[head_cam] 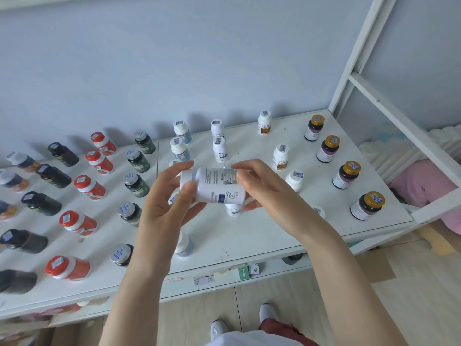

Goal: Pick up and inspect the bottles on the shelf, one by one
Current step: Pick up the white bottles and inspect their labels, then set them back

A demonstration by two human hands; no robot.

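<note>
Bottle (214,186), white, lies sideways above the shelf (249,233), gripped by both hands. Left hand (164,198) clasps the cap end, fingers curled; right hand (264,186) pinches the base end. Other bottles stand in rows below.

A white shelf (249,236) spreads before you, holding upright bottles in columns. Orange bottles (86,187) and dark bottles (47,203) stand toward nine o'clock, gold-capped bottles (346,174) toward three o'clock.

bottles (346,175) in rows on shelf (249,236)
</note>
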